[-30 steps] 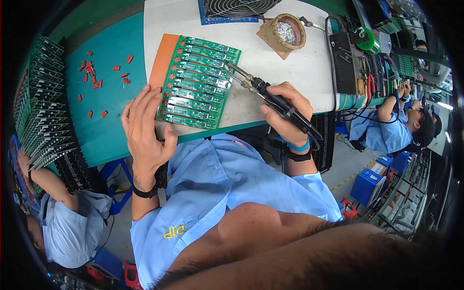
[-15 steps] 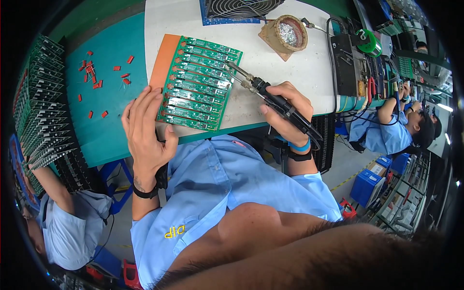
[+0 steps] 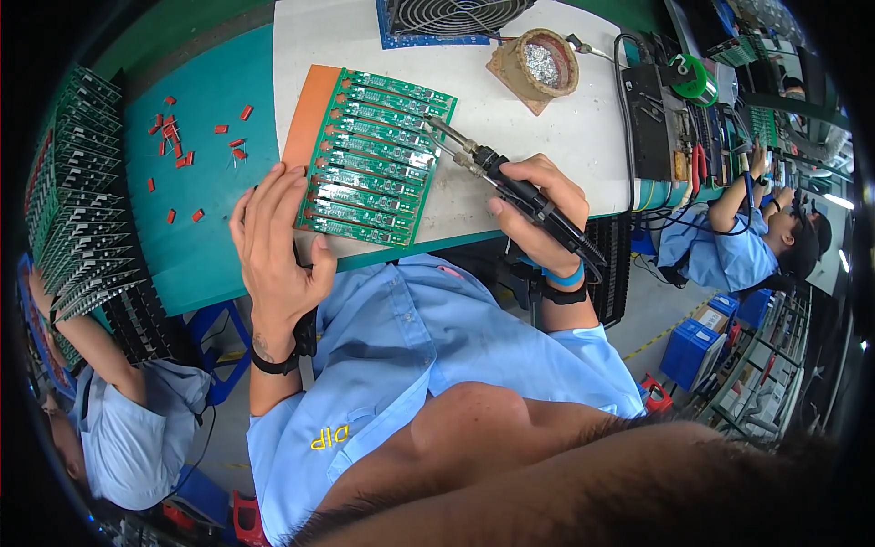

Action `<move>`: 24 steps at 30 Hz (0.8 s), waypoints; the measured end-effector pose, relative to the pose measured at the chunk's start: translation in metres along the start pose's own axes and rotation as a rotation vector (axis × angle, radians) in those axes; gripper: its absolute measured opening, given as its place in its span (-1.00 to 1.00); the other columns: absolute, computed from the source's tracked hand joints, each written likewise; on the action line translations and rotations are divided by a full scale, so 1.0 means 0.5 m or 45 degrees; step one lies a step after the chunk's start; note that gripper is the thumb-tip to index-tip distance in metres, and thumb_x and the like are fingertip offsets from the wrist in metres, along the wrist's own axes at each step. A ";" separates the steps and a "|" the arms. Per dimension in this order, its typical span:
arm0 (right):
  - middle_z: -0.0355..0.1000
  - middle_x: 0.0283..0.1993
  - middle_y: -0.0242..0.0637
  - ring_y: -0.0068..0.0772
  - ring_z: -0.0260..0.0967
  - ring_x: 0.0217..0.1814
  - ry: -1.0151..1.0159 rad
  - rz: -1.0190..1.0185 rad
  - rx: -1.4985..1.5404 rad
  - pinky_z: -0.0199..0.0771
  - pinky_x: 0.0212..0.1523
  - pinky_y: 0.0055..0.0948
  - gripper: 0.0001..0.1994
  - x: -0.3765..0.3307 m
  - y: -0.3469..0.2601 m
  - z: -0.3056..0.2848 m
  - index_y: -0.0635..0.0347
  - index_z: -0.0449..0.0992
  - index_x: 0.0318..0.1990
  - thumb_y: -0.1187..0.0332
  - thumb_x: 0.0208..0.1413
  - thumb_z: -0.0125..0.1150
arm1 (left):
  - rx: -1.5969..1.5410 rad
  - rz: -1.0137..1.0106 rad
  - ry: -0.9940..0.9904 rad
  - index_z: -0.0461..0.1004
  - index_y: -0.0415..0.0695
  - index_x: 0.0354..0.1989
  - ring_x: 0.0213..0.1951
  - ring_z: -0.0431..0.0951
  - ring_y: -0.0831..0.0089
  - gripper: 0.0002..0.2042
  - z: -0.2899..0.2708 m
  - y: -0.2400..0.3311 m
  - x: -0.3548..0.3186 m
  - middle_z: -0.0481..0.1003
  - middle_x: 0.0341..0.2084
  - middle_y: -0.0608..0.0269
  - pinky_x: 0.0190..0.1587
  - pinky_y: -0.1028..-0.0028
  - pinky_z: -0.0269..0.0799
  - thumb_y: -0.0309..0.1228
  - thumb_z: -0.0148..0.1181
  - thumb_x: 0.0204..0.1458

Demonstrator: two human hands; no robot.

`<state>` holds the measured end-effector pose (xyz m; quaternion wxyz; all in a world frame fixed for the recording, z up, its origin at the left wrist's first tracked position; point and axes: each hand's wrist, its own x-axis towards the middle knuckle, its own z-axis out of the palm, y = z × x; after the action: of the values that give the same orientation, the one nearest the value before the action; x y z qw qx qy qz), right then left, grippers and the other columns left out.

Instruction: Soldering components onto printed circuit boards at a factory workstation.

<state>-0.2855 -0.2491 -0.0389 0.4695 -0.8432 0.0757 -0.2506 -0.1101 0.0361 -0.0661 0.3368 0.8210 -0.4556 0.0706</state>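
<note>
A green circuit board panel [image 3: 369, 169], divided into several narrow strips, lies on an orange sheet [image 3: 304, 114] over the white work surface. My left hand [image 3: 278, 242] rests with outstretched fingers at the lower left edge of the panel and sheet; it grips nothing. In my right hand [image 3: 547, 214] is a black soldering iron [image 3: 519, 190] with a thin solder feed tube alongside its metal barrel. Its tip meets the panel near the upper right, at the ends of the strips. Whether the tip touches a joint is too small to tell.
Loose red components [image 3: 185, 159] with wire leads are scattered on the teal mat [image 3: 219, 73]. Stacked circuit boards [image 3: 77, 191] stand at far left. Beyond the panel are a fan [image 3: 447, 14] and a round pot [image 3: 544, 66] of solder bits. Tools, a green solder spool [image 3: 700, 82] and co-workers flank me.
My hands, the iron and the panel look almost unmoved. The co-workers' arms at left and right have shifted slightly.
</note>
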 end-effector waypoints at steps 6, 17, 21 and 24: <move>0.55 -0.25 -0.13 -0.36 0.49 -0.24 0.012 -0.002 -0.011 0.46 -0.18 -0.42 -0.61 -0.004 -0.003 -0.007 0.42 0.57 -0.01 0.61 -0.05 0.49 | -0.007 0.002 0.005 0.44 -0.22 0.28 0.35 0.47 0.02 -0.43 0.001 0.000 0.000 0.52 0.25 0.02 0.44 -0.04 0.12 -0.40 0.18 0.00; 0.56 -0.23 -0.16 -0.42 0.53 -0.20 0.034 0.073 0.018 0.51 -0.13 -0.47 -0.63 0.007 0.008 -0.006 0.40 0.57 0.02 0.65 0.01 0.45 | 0.017 -0.043 -0.012 0.49 -0.24 0.24 0.36 0.46 0.04 -0.50 -0.001 0.005 0.004 0.54 0.25 0.02 0.44 -0.04 0.17 -0.43 0.24 0.05; 0.56 -0.23 -0.16 -0.41 0.54 -0.19 0.025 0.080 0.020 0.51 -0.12 -0.47 -0.63 0.010 0.013 -0.005 0.39 0.57 0.02 0.65 0.01 0.45 | 0.022 -0.058 -0.018 0.51 -0.25 0.22 0.37 0.46 0.03 -0.53 0.001 0.006 0.004 0.55 0.24 0.02 0.44 -0.05 0.18 -0.48 0.23 0.07; 0.57 -0.22 -0.16 -0.40 0.54 -0.19 0.021 0.077 0.018 0.52 -0.12 -0.47 -0.63 0.012 0.014 -0.004 0.39 0.57 0.02 0.65 0.01 0.45 | 0.024 -0.065 -0.020 0.52 -0.26 0.21 0.37 0.47 0.03 -0.54 0.002 0.007 0.005 0.56 0.23 0.02 0.44 -0.06 0.18 -0.50 0.23 0.07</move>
<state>-0.2805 -0.2567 -0.0418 0.4822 -0.8351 0.1031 -0.2438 -0.1117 0.0326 -0.0641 0.3272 0.8360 -0.4365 0.0601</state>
